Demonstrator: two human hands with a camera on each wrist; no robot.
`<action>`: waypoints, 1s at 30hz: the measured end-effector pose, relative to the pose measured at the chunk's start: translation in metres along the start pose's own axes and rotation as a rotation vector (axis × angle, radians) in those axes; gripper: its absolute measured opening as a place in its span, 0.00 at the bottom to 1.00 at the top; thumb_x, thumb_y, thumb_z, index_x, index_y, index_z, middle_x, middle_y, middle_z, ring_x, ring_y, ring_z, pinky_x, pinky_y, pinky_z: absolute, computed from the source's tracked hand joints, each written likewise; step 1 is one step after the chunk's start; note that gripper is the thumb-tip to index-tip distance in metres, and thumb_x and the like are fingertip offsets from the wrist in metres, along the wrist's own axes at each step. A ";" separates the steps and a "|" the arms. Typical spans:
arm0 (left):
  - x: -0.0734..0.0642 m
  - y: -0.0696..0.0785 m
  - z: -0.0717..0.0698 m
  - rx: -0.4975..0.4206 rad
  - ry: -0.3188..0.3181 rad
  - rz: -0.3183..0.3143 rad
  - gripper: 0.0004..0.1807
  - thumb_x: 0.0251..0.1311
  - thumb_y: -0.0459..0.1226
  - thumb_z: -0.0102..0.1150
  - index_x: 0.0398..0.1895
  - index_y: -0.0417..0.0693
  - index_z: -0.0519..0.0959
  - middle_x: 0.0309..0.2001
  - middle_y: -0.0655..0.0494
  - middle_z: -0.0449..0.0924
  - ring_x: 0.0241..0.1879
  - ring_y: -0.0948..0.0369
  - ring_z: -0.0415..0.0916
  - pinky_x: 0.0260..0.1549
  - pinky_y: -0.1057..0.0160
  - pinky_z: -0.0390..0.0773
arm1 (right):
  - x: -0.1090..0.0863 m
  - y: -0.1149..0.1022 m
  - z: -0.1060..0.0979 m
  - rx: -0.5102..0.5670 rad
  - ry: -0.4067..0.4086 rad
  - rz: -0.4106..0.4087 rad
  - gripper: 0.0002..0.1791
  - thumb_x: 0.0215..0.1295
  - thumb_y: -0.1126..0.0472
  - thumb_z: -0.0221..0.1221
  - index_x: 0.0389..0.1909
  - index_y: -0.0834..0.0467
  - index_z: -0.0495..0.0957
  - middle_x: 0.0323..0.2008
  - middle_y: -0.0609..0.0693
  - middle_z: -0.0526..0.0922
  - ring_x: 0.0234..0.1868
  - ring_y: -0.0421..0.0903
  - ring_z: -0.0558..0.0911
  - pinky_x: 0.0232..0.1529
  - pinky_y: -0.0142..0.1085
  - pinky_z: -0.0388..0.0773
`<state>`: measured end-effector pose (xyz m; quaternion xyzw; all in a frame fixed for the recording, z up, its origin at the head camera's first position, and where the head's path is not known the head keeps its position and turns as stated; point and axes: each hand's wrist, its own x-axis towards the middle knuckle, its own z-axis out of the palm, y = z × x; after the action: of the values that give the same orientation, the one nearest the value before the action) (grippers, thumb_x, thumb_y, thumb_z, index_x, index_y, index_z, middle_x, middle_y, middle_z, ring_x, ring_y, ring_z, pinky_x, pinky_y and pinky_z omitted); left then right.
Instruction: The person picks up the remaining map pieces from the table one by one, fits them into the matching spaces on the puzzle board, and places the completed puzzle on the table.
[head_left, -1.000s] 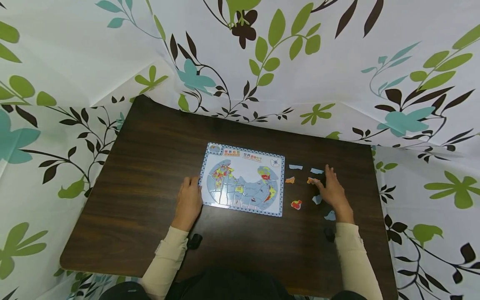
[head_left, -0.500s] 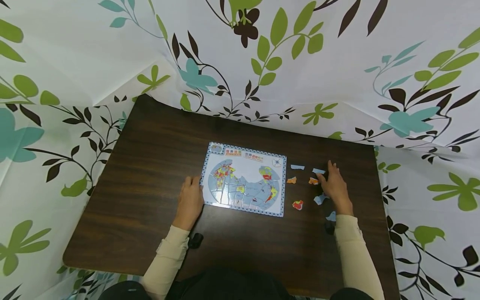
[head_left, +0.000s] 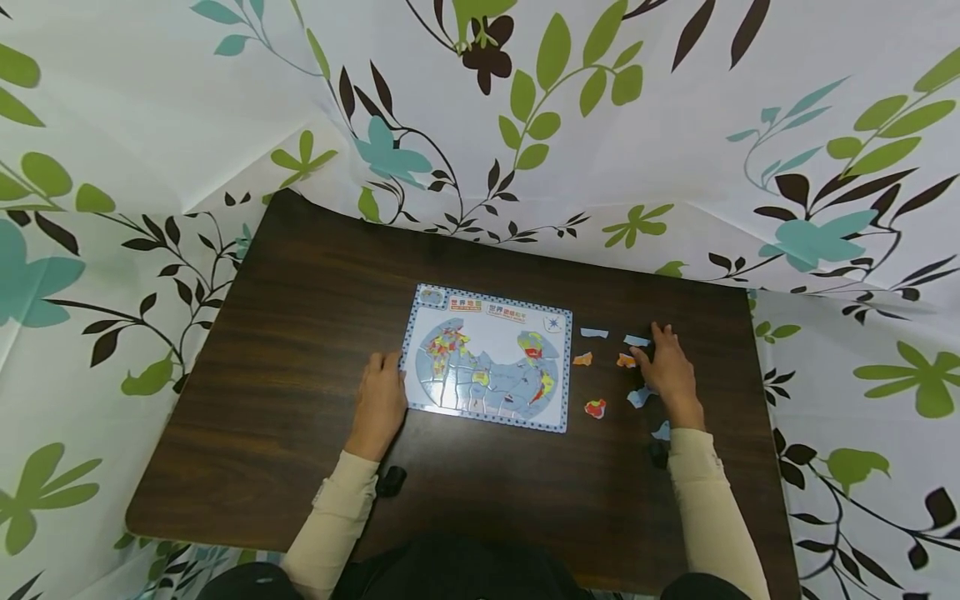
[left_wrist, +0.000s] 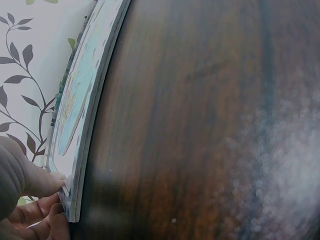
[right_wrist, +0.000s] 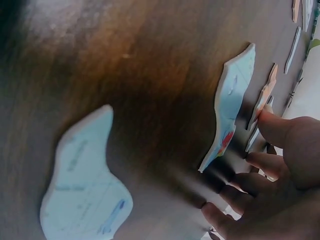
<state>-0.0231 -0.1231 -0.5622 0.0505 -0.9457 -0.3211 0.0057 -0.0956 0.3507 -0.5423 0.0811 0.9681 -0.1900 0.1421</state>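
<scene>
A world map jigsaw puzzle [head_left: 491,333] lies on the brown table in the head view, with part of its oval map unfilled at the top. My left hand [head_left: 379,404] holds its left edge; in the left wrist view the thumb [left_wrist: 42,182] lies on the board's corner and the fingers curl at its side. To the right of the board, my right hand [head_left: 670,377] hovers low over loose pieces with fingers spread. Its thumb [right_wrist: 272,127] overlaps an orange puzzle piece [right_wrist: 263,96] in the right wrist view. Closer to that camera lie two blue puzzle pieces, one wavy [right_wrist: 232,100] and one broad [right_wrist: 85,182].
More loose pieces lie between board and right hand: a red one [head_left: 596,408], another orange one [head_left: 582,359] and a pale blue strip [head_left: 594,332]. The table [head_left: 300,317] meets a leaf-patterned sheet [head_left: 420,83] behind it. A small black object [head_left: 391,482] is by the left wrist.
My right hand has drawn slightly away to the right, uncovering more of the orange piece and the blue piece beneath it. The left hand stays at the puzzle's edge.
</scene>
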 end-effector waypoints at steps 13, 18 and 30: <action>0.000 -0.001 0.001 -0.002 0.015 0.007 0.18 0.69 0.29 0.56 0.60 0.33 0.74 0.48 0.37 0.72 0.48 0.42 0.74 0.44 0.44 0.77 | 0.004 -0.003 0.001 -0.028 0.085 0.031 0.35 0.76 0.49 0.52 0.75 0.64 0.57 0.76 0.70 0.46 0.73 0.72 0.55 0.62 0.70 0.60; 0.001 -0.002 0.001 0.005 0.018 0.013 0.18 0.68 0.29 0.57 0.60 0.32 0.74 0.48 0.37 0.72 0.47 0.42 0.74 0.44 0.44 0.77 | 0.006 -0.007 0.000 -0.033 0.080 0.042 0.36 0.75 0.49 0.53 0.75 0.64 0.58 0.75 0.71 0.49 0.72 0.73 0.56 0.60 0.71 0.61; 0.001 -0.001 0.000 0.001 0.000 -0.010 0.18 0.69 0.30 0.56 0.61 0.34 0.74 0.49 0.37 0.72 0.49 0.42 0.73 0.45 0.44 0.77 | 0.015 -0.024 0.003 -0.025 0.060 -0.090 0.37 0.69 0.47 0.62 0.75 0.53 0.62 0.76 0.71 0.45 0.77 0.69 0.47 0.62 0.74 0.54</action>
<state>-0.0240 -0.1238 -0.5623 0.0553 -0.9456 -0.3207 0.0042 -0.1144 0.3292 -0.5409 0.0413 0.9769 -0.1815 0.1053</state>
